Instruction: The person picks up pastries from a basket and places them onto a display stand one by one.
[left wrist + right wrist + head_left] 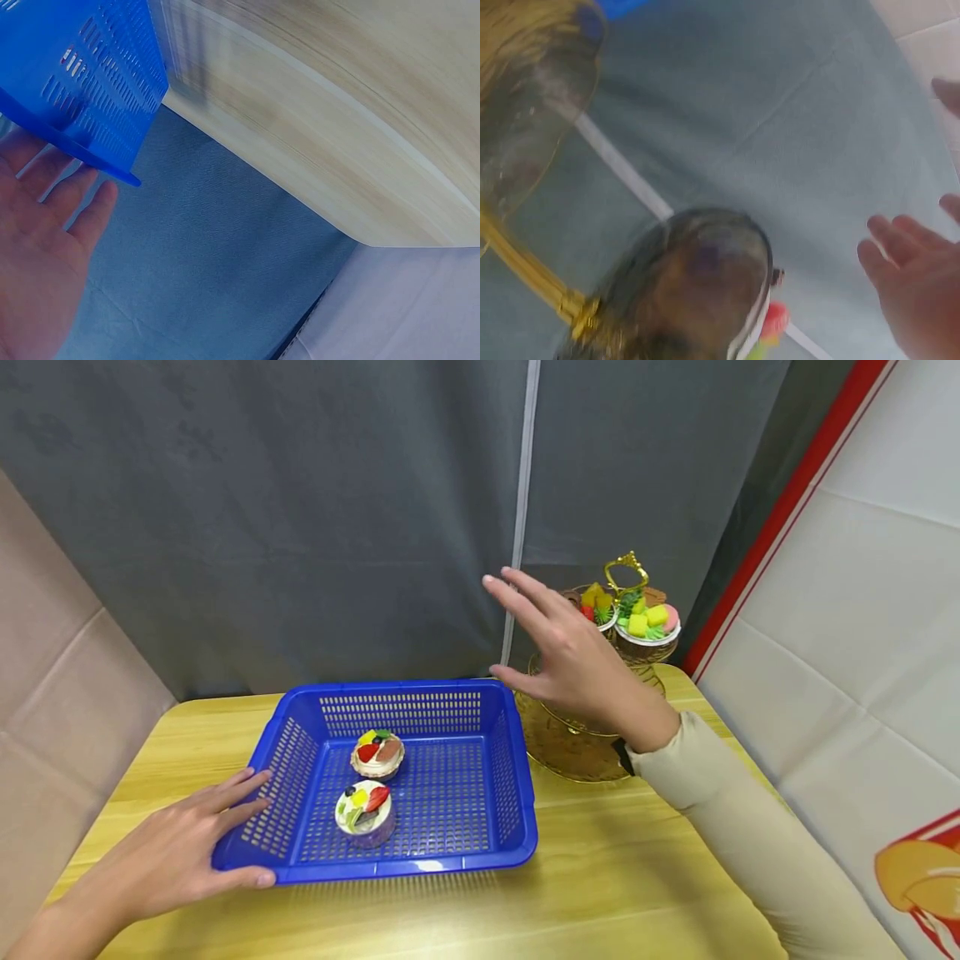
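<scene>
A blue plastic basket (457,860) stands on the table with two fruit-topped cupcakes in it. The rear cupcake (377,755) is beside the basket's left half; the front cupcake (365,814) has a purplish wrapper. My left hand (187,839) rests at the basket's left rim, its fingers extended over the edge; the left wrist view shows the fingers (67,187) against the rim. Held in the air, my right hand (573,664) is empty, with fingers spread. It partly covers a gold tiered stand (573,760), whose top tier carries fruit-topped cupcakes, one of them yellow, green and pink (647,625).
The wooden table (570,877) runs beneath the basket and stand. A grey curtain (337,527) hangs behind, a pale panel (52,635) borders the left, and a white panel with red trim (847,610) borders the right. The right wrist view is blurred.
</scene>
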A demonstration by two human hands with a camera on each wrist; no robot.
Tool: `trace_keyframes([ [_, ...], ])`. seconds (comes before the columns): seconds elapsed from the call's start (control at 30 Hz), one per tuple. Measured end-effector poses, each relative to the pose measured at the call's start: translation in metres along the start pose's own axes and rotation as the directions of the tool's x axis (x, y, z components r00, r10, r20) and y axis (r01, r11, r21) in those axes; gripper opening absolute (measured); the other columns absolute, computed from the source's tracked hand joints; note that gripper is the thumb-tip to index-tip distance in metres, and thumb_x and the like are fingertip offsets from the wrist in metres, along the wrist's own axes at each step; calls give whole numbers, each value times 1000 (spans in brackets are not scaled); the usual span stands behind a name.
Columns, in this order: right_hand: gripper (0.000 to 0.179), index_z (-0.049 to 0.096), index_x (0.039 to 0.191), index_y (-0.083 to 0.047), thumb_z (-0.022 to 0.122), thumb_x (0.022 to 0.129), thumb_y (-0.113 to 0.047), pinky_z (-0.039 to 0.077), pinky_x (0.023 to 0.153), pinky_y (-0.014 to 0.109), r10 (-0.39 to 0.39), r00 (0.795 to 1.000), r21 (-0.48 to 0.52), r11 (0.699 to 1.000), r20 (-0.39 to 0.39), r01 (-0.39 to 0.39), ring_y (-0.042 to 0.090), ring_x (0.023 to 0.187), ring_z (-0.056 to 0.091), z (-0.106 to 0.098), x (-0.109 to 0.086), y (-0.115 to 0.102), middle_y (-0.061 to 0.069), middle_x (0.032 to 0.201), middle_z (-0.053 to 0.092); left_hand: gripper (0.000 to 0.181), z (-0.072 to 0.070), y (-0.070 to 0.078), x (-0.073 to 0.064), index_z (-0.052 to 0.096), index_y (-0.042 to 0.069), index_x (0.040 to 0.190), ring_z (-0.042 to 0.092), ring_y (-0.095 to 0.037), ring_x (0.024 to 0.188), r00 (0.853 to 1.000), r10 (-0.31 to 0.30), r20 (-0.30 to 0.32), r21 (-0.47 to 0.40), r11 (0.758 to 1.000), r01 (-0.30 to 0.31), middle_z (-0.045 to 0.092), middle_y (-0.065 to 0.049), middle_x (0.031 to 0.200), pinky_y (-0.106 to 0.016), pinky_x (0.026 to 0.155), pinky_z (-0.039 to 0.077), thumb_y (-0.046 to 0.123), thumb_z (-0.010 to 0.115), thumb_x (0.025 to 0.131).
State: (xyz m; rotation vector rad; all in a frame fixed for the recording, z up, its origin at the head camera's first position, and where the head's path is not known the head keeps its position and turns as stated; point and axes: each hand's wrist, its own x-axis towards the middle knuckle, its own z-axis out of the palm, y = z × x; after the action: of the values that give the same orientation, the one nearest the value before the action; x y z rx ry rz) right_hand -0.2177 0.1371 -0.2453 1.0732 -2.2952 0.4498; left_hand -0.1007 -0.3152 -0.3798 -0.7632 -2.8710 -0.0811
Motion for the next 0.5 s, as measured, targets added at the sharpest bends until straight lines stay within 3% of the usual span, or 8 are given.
trace_keyframes([
  [0.2, 92, 31, 156, -15, 80, 83, -39, 46, 103, 49, -81, 990, 179, 982, 114, 60, 28, 144, 37, 16, 10, -5, 8, 163, 25, 88, 1, 0, -1, 71, 5, 122, 54, -47, 122, 1000, 5, -18, -1, 1000, -5, 51, -17, 145, -62, 86, 50, 75, 72, 68],
  [0.33, 95, 30, 157, -12, 81, 82, -42, 40, 109, 47, -119, 980, 285, 956, 162, 69, 22, 147, 31, 27, 15, -11, 7, 163, 27, 88, 1, 0, -1, 71, 6, 123, 54, -47, 122, 1000, -2, -8, -3, 1000, 2, 51, -16, 145, -62, 86, 49, 75, 72, 69],
  [0.5, 102, 28, 158, -14, 85, 77, -41, 32, 115, 44, -105, 959, 434, 901, 263, -21, 16, 146, 31, 40, 24, -21, 1, 162, 30, 88, 0, 0, 1, 71, 5, 122, 54, -47, 122, 1000, 0, -4, 2, 1000, 0, 51, -17, 145, -62, 85, 50, 75, 71, 69],
])
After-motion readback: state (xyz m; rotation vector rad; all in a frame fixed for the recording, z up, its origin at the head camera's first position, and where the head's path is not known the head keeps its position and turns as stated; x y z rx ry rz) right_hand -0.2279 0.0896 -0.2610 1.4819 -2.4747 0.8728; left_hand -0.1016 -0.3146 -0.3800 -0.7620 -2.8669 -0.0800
